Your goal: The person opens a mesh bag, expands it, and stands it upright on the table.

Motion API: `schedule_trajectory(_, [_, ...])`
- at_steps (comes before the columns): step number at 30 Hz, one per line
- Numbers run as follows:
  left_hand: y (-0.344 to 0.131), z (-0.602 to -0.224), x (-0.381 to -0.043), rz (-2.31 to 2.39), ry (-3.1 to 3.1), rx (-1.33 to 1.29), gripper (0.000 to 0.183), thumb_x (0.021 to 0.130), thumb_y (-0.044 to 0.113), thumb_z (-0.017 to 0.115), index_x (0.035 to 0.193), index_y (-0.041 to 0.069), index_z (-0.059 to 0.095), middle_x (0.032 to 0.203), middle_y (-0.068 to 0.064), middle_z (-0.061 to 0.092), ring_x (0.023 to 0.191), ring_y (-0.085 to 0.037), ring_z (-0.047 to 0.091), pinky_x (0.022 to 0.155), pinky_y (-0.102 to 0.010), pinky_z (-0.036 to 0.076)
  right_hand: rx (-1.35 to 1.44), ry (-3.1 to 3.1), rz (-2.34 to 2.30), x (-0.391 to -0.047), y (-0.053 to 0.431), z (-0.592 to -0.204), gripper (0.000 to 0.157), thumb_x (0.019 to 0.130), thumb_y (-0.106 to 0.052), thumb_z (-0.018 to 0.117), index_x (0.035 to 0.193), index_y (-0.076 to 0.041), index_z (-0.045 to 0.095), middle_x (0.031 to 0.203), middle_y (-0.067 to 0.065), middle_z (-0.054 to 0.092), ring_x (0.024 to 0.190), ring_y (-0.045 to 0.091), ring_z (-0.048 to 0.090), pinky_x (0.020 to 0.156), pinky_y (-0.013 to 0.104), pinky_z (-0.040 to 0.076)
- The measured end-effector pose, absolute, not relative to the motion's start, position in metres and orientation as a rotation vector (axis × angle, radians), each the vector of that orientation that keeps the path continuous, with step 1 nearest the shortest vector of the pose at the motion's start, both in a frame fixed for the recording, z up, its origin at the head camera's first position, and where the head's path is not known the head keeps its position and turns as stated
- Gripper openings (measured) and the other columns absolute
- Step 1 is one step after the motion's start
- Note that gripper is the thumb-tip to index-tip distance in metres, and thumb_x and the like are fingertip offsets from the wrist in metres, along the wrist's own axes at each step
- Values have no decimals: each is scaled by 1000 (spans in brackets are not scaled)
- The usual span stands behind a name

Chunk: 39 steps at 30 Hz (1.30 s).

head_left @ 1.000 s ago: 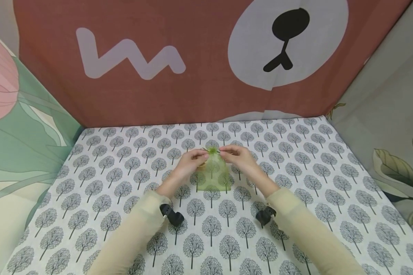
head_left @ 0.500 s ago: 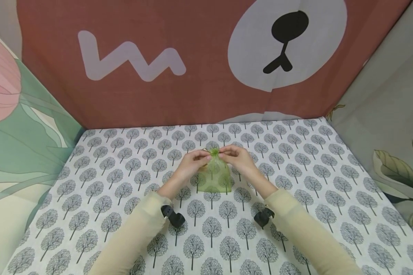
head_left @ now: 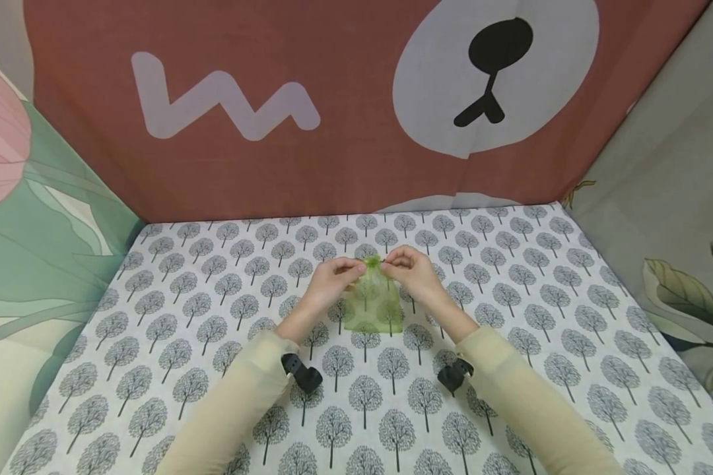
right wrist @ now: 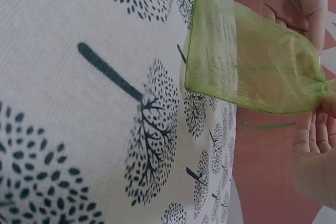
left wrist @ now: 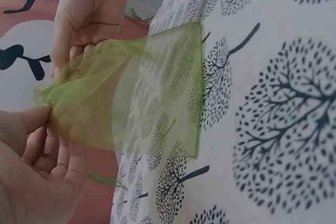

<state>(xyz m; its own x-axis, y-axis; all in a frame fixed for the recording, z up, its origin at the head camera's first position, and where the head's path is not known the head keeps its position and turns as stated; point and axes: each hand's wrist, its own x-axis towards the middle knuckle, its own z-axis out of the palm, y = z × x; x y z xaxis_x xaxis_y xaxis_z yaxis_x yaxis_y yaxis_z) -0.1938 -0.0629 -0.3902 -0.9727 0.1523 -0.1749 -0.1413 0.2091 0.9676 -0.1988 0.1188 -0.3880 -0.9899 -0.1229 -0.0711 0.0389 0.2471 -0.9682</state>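
A sheer green organza drawstring bag (head_left: 373,307) hangs between my two hands in the head view, gathered at its neck, its wide bottom toward me. My left hand (head_left: 330,282) pinches it at the left of the neck, and my right hand (head_left: 414,272) pinches at the right. Whether each holds cord or cloth is too small to tell. In the left wrist view the puckered neck lies by the left thumb, and a green cord end (left wrist: 102,178) dangles below the left hand. The bag (right wrist: 252,61) looks flat and see-through in the right wrist view, with nothing visible inside.
A white cloth with a tree print (head_left: 365,392) covers the table. Behind it hangs a reddish-brown curtain (head_left: 344,171) with a bear's muzzle. Printed drapes border the left and right sides. Each sleeve carries a black wrist camera (head_left: 303,375).
Both hands and the neck of the bag have shifted slightly to the right. The fingers stay pinched at the neck, and the bag's bottom has moved a little right with them.
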Motion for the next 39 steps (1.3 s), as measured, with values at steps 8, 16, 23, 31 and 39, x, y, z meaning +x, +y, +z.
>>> schedule_trajectory(8, [-67,-391,-196,1857,2249,13,26,93,21,61,113,5,65,108,-15,65,87,-14,60,89,-37,58,-59,2401,-1846,-200,120,-388,15,87,-10,66,98,-4,58,85,-7,65,81,8,61,83,23,55])
schedule_trajectory(16, [-71,-392,-198,1898,2236,-12,27,94,20,60,115,3,63,107,-15,65,85,-12,60,86,-33,59,-33,2379,-1889,-200,126,-387,24,87,-15,68,105,-1,59,88,-7,65,84,4,62,91,23,52])
schedule_trajectory(23, [-68,-390,-200,1849,2186,1,38,95,30,57,122,4,58,116,-20,64,103,-37,63,92,-45,57,-94,2397,-1830,-200,125,-385,28,90,-11,61,115,0,58,98,1,65,86,6,60,88,24,54])
schedule_trajectory(31, [-63,-387,-198,1853,2254,4,32,92,19,61,119,1,60,112,-17,67,94,-27,65,86,-33,59,-145,2371,-1821,-200,122,-386,37,94,-21,60,125,-3,55,113,17,64,91,12,62,90,26,56])
schedule_trajectory(39, [-61,-386,-197,1926,2233,-15,26,91,14,62,113,1,63,106,-14,67,78,-8,59,78,-22,59,-182,2347,-1810,-200,122,-385,42,93,-19,60,132,-5,52,124,21,61,105,24,64,99,36,54])
